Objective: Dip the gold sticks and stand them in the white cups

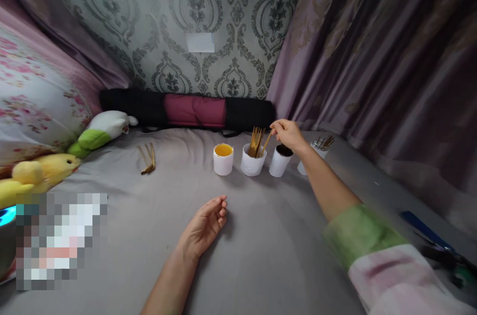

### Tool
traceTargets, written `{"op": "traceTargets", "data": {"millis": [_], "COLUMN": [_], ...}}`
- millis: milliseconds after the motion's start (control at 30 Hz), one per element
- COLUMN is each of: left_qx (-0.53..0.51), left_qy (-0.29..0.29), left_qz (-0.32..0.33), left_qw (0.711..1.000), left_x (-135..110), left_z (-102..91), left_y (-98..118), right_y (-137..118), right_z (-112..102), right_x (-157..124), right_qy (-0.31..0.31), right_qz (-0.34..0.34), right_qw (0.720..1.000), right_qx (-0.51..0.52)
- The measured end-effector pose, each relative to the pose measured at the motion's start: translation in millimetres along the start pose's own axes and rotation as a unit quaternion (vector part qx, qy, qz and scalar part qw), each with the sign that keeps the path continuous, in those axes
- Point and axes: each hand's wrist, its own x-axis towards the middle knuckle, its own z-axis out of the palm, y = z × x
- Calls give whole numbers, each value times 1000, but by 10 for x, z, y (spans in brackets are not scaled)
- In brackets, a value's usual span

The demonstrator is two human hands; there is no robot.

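Observation:
My right hand [287,133] pinches the upper end of a thin golden-brown stick [266,142]. The stick slants down into a white cup [252,168], beside a bunch of similar upright sticks [256,142]. Left of it stands a white cup with a yellow inside [223,163]. To its right is a white cup with a dark inside [278,166], just below my right hand. Another white cup [303,168], with dark-tipped sticks showing, is partly hidden by my right forearm. Resting low on the grey sheet, my left hand [206,223] has loosely curled fingers, and no object shows in it.
Several loose gold sticks [149,160] lie on the sheet at left. Plush toys [100,128] and a floral pillow line the left side. A long black and maroon bag [196,110] lies along the wall. A blue object [428,230] is at far right.

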Motion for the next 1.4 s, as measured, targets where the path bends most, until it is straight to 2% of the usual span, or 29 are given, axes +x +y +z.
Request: {"op": "traceTargets", "data": {"millis": [267,600,1033,1400], "left_qx": [-3,-9,-4,-1], "left_qy": [4,8,8,9], "left_qz": [0,-7,0,1], "left_qw": [1000,1000,1000,1000], "left_x": [-14,-12,-2,10], "left_z": [17,24,14,10], "left_y": [6,10,10,3], "right_y": [24,74,60,213], "right_z": [84,192,195,251], "right_x": [-2,27,68,116], "right_qy": [-43,-61,-51,-33], "right_qz": [27,43,58,73], "right_qw": [999,997,996,994], "right_qx": [-6,-22,-38,-69]}}
